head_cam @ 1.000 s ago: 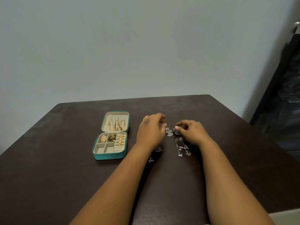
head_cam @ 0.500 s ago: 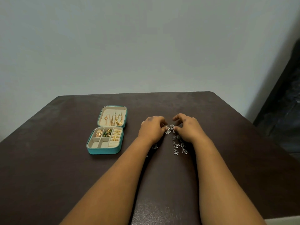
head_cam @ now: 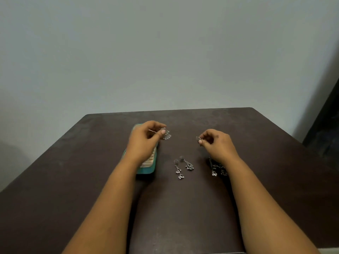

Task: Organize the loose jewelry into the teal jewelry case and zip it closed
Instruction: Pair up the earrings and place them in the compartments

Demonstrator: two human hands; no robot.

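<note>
My left hand [head_cam: 145,139] is raised over the open teal jewelry case [head_cam: 146,169] and pinches a silver earring [head_cam: 166,134] by its hook. Most of the case is hidden under that hand and forearm. My right hand [head_cam: 217,143] is lifted off the table and pinches a small silver piece [head_cam: 198,139] between thumb and fingertips. Two silver dangling earrings [head_cam: 183,166] lie loose on the dark table between my arms. More silver jewelry [head_cam: 217,168] lies partly hidden under my right wrist.
The dark brown table [head_cam: 183,208] stands against a pale wall [head_cam: 165,52]. A dark object [head_cam: 324,129] stands beyond the table's right edge.
Both hands have lifted off the table and moved apart, each with a silver piece. My left hand has moved over the case. The camera view has shifted, so everything sits lower in the view.
</note>
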